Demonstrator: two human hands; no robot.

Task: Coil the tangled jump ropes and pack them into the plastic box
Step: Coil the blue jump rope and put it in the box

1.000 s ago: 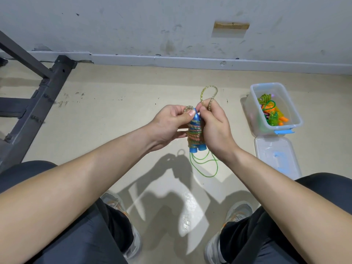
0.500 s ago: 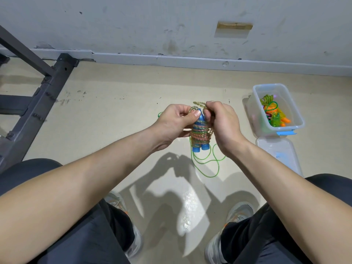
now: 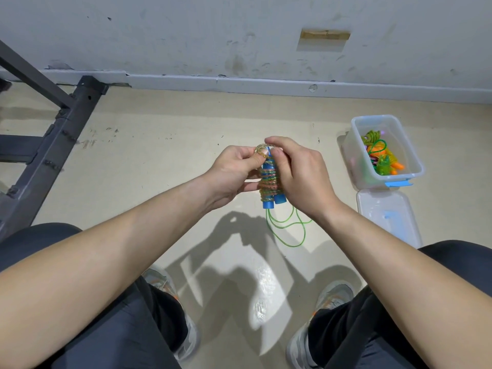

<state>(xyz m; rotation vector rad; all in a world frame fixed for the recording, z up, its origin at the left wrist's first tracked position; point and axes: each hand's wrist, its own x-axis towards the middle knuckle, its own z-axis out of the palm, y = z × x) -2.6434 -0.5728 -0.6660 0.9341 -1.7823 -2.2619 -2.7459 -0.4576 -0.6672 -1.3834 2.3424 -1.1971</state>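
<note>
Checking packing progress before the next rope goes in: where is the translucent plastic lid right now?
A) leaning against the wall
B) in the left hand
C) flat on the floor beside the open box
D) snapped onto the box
C: the translucent lid lies flat on the floor just beside the open clear plastic box.

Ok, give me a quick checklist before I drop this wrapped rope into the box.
1. Cord wound round the blue handles: ok, coils sit tight.
2. Cord end tucked in: cannot tell, fingers cover the top.
3. Grip: ok, left hand and right hand both hold the bundle.
4. Open plastic box: ok, its lid lies on the floor beside it.
5. Room inside: ok, bare space shows beside the packed ropes.
6. Loose green rope on the floor: not ok, uncoiled.
</note>
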